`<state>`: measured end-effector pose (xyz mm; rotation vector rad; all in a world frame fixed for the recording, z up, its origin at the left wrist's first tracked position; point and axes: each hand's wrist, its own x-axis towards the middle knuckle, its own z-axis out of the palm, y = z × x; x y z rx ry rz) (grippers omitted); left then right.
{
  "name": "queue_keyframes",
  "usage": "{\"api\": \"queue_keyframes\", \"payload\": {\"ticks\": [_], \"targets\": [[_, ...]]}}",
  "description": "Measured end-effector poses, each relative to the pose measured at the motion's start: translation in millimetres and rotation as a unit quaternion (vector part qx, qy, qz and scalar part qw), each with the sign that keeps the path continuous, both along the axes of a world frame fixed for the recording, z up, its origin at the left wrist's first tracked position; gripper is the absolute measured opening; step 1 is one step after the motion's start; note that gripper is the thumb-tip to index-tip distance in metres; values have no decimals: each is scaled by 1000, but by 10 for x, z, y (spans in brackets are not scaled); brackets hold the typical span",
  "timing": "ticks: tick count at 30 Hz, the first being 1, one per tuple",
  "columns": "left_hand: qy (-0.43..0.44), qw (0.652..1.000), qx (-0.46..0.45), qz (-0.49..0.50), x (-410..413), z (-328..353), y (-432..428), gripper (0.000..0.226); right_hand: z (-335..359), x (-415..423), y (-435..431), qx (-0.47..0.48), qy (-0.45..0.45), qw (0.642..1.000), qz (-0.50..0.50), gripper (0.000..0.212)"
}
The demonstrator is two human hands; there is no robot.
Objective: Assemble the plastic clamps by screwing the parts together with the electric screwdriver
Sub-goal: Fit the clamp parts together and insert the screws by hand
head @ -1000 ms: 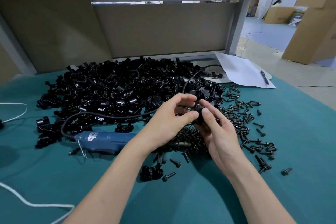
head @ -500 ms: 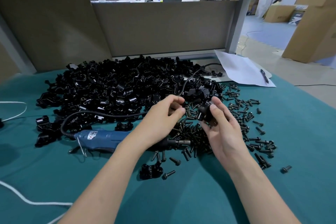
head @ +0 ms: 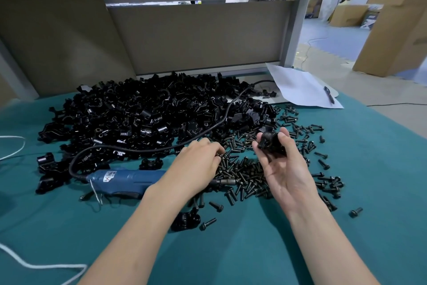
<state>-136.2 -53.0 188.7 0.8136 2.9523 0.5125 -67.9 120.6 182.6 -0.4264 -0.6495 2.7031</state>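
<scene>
Two hands that met on one piece a second ago are now apart. The right hand (head: 284, 169) keeps the clamp (head: 270, 143) raised above the desk (head: 369, 215), its grip curled round the black body. The left hand (head: 198, 164) has dropped onto the screws (head: 242, 173), just beyond the electric screwdriver (head: 124, 179). Whether its grip has caught a screw I cannot tell. Likely the halves are mated and a screw comes next.

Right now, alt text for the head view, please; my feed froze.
The right hand holds a black clamp part above scattered screws while the left hand reaches into them. The blue electric screwdriver lies unheld on the teal table.
</scene>
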Motion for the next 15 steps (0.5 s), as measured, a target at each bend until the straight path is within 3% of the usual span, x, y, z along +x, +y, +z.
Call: {"api": "queue_keyframes", "payload": {"ticks": [10,15], "targets": [[-6,997,-65,32,-3,-1,32,40,26,16,2,-21,7,1000,-2,20],[15,998,-54,29,-30,42,149,24,11,13,18,-19,11,1000,1,22]]}}
